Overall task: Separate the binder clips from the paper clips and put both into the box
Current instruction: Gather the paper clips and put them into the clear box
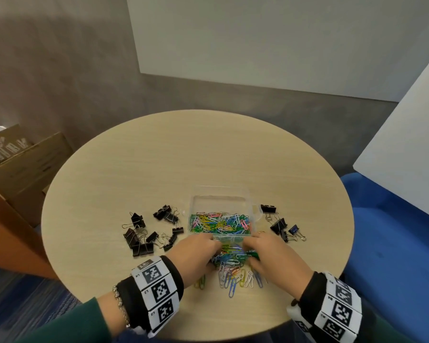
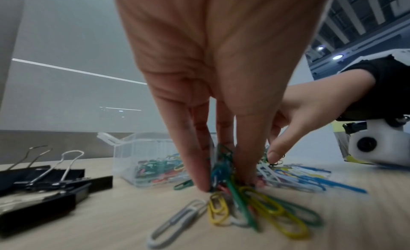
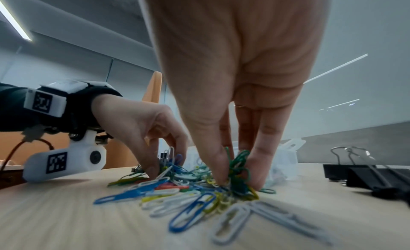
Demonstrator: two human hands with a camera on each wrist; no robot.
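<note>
— Nearest the camera, what do you see?

— Both wrists, each in a black band with white marker tiles. Ahead of them the left hand (image 1: 198,253) and the right hand (image 1: 273,256) reach down into a loose heap of coloured paper clips (image 1: 233,268) by the near edge of the round table (image 1: 159,169).

— Are the hands gripping anything?

— Yes. In the left wrist view the left thumb and fingers (image 2: 199,166) point down and pinch a bunch of clips, green and blue among them, off the tabletop. In the right wrist view the right thumb and fingers (image 3: 264,159) close round a tangle of mostly green clips. More clips lie flat and spread toward the near edge.

— And the box?

— Clear plastic box (image 1: 221,216), lid off or open, just beyond the hands, near the middle of the table. It already holds a layer of coloured paper clips.

— The binder clips?

— All on the table, outside the box. A larger group of black binder clips (image 1: 146,233) lies left of the box, toward the left edge; a smaller group (image 1: 280,224) lies just right of it, one of them dark blue.

— Anything around the table?

— Cardboard boxes (image 1: 22,164) on the floor at left, a blue seat (image 1: 394,243) at right.
</note>
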